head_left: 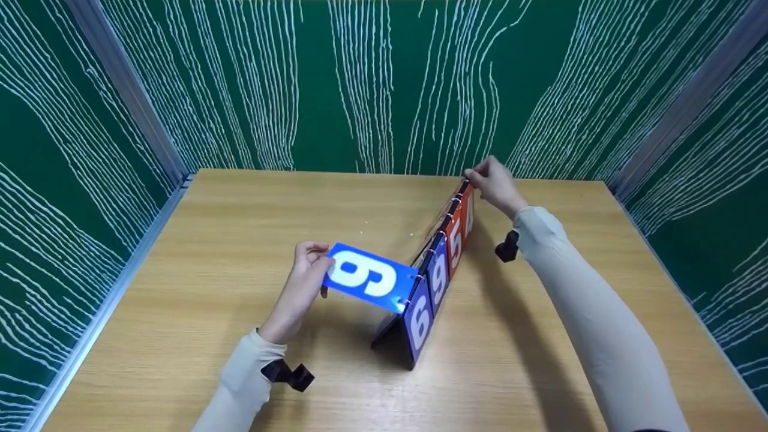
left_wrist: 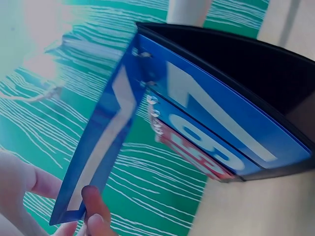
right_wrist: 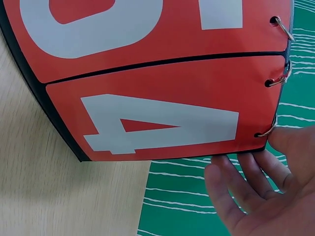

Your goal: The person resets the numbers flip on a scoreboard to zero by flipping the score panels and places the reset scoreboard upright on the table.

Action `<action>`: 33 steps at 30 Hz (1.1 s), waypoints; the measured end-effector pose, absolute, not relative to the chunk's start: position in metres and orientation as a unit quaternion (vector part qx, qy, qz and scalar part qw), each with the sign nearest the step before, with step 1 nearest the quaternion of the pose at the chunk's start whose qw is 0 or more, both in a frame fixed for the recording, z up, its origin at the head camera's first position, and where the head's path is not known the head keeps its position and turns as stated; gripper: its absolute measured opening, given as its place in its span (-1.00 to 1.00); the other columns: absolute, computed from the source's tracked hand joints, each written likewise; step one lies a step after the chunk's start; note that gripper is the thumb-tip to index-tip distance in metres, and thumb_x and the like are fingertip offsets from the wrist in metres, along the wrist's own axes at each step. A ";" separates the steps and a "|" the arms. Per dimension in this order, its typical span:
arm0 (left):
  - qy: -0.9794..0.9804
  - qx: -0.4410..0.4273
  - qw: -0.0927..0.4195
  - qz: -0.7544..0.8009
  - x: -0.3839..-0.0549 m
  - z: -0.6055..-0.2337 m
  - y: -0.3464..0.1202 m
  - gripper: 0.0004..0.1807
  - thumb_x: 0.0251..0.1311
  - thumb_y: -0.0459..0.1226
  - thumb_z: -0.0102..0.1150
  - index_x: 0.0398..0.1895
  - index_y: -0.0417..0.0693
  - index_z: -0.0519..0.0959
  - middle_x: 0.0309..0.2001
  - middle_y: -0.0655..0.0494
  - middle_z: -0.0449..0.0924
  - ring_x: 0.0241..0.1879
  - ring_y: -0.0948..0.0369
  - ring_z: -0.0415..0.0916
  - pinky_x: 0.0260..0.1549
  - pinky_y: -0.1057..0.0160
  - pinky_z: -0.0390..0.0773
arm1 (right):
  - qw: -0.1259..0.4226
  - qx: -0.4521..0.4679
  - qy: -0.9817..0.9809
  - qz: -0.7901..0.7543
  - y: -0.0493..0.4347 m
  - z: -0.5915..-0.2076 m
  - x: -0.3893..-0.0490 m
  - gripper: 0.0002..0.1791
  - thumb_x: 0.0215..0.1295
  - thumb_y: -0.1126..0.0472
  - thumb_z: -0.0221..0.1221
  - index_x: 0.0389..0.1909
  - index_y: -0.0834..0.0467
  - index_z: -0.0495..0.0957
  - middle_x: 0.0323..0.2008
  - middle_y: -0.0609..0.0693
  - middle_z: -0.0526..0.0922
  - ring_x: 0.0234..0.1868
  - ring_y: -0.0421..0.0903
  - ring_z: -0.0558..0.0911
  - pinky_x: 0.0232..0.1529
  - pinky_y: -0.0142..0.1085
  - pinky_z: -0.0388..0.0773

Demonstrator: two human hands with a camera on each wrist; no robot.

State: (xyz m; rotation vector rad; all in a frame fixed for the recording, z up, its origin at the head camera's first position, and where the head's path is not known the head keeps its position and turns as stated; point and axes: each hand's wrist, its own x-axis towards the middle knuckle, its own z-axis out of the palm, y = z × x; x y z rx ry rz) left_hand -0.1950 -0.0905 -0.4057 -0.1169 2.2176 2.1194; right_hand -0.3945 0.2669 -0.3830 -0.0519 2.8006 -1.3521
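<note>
A flip scoreboard stands tent-like on the table, its faces showing a blue 6, a blue 9, a red 5 and a red 4. Between thumb and fingers, my left hand pinches the free end of a blue number card. That card is lifted away from the near end, still on its rings, with a white digit on its upper face. A white 7 shows on the scoreboard's other side in the left wrist view. At the far end, my right hand grips the top corner beside the red 4 card.
The scoreboard stands on a wooden table. Green walls with white wavy lines rise behind and at both sides. Metal rings join the cards along the top edge.
</note>
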 end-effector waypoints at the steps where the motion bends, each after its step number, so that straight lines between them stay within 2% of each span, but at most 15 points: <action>1: 0.719 -0.029 0.030 0.694 -0.193 -0.403 -0.091 -0.59 0.41 -0.32 -0.10 0.27 -0.18 0.17 0.22 -0.20 0.42 -0.33 0.22 0.38 -0.49 0.40 0.32 | 0.016 -0.018 0.900 -0.436 0.267 -0.383 -0.394 -0.64 0.60 0.00 -0.02 0.12 0.21 0.32 0.00 0.12 0.50 -0.03 -0.04 0.50 0.04 -0.12 0.56; 3: 0.712 -0.015 0.018 0.701 -0.189 -0.397 -0.092 -0.57 0.40 -0.34 -0.11 0.28 -0.19 0.15 0.30 -0.21 0.37 -0.29 0.21 0.38 -0.47 0.40 0.34 | 0.017 -0.018 0.898 -0.438 0.267 -0.383 -0.394 -0.64 0.60 0.00 -0.02 0.11 0.21 0.32 -0.02 0.11 0.49 -0.01 -0.01 0.51 0.05 -0.11 0.56; 9: 0.696 0.025 -0.014 0.717 -0.182 -0.383 -0.082 -0.49 0.31 -0.43 -0.09 0.31 -0.24 0.11 0.41 -0.28 0.26 -0.25 0.22 0.42 -0.46 0.40 0.41 | 0.018 -0.003 0.898 -0.440 0.272 -0.379 -0.392 -0.63 0.60 -0.01 -0.03 0.15 0.20 0.31 0.02 0.12 0.49 0.14 0.12 0.51 0.01 -0.21 0.54; 12: 0.703 0.037 -0.026 0.710 -0.178 -0.377 -0.078 -0.47 0.31 -0.44 -0.06 0.32 -0.25 0.10 0.43 -0.28 0.26 -0.23 0.20 0.44 -0.44 0.39 0.44 | 0.020 0.000 0.896 -0.444 0.271 -0.379 -0.391 -0.64 0.60 0.00 -0.03 0.15 0.19 0.30 0.06 0.15 0.49 0.15 0.11 0.51 0.08 -0.14 0.56; 15: 0.709 0.041 -0.031 0.703 -0.172 -0.372 -0.074 -0.44 0.33 -0.42 0.01 0.34 -0.21 0.11 0.36 -0.24 0.33 -0.18 0.17 0.47 -0.39 0.37 0.47 | 0.028 -0.004 0.893 -0.449 0.269 -0.379 -0.391 -0.63 0.59 -0.01 -0.02 0.16 0.18 0.31 0.09 0.16 0.49 0.13 0.07 0.52 0.16 -0.07 0.56; 21: 0.722 0.079 -0.032 0.686 -0.167 -0.364 -0.064 -0.39 0.37 -0.34 0.14 0.39 -0.14 0.11 0.27 -0.18 0.39 0.08 0.04 0.55 -0.09 0.29 0.64 | 0.026 -0.003 0.891 -0.453 0.267 -0.380 -0.391 -0.64 0.60 0.00 -0.02 0.16 0.17 0.31 0.10 0.15 0.49 0.13 0.07 0.52 0.18 -0.03 0.54; 24: 0.741 0.115 -0.047 0.660 -0.165 -0.363 -0.057 -0.39 0.38 -0.32 0.16 0.40 -0.14 0.14 0.25 -0.17 0.41 0.12 0.02 0.55 0.01 0.23 0.64 | 0.025 -0.004 0.889 -0.458 0.268 -0.380 -0.391 -0.65 0.60 0.01 -0.02 0.15 0.18 0.31 0.10 0.17 0.49 0.17 0.13 0.51 0.22 0.03 0.52; 28: 0.778 0.168 -0.081 0.599 -0.160 -0.362 -0.049 -0.40 0.40 -0.30 0.15 0.43 -0.09 0.18 0.22 -0.10 0.46 0.06 0.09 0.52 -0.09 0.25 0.60 | 0.025 -0.002 0.891 -0.453 0.268 -0.381 -0.391 -0.66 0.59 0.00 -0.01 0.14 0.17 0.32 0.08 0.15 0.49 0.17 0.14 0.51 0.14 -0.07 0.55; 33: 0.807 0.246 -0.143 0.518 -0.155 -0.363 -0.041 -0.37 0.39 -0.33 0.14 0.49 -0.12 0.20 0.19 -0.09 0.51 0.02 0.13 0.54 -0.20 0.31 0.63 | 0.024 -0.008 0.897 -0.441 0.267 -0.382 -0.392 -0.66 0.60 -0.01 -0.03 0.13 0.17 0.32 0.04 0.13 0.50 0.05 0.03 0.51 -0.03 -0.22 0.53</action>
